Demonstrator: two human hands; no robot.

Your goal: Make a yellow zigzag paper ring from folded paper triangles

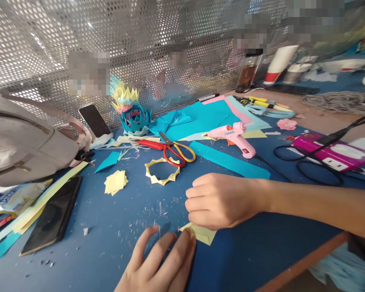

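Observation:
A small folded piece of yellow paper (204, 235) lies on the blue tabletop between my hands. My right hand (223, 200) is closed like a fist over its upper edge, with the thumb and fingertips hidden beneath. My left hand (161, 261) comes in from the bottom with its fingers spread, the index fingertip pressing on the paper's left side. Just beyond them are a pointed yellow paper ring (149, 175), a stack of yellow paper squares (115, 182) and scissors (173, 150) with one red and one yellow handle.
A pink glue gun (234, 136) rests by a blue paper strip (231, 161). Blue sheets (200, 115) and spiky paper pieces (135, 115) lie at the back. On the left are a black phone (53, 217) and a bag (27, 142); a purple power strip (328, 152) with cables is right.

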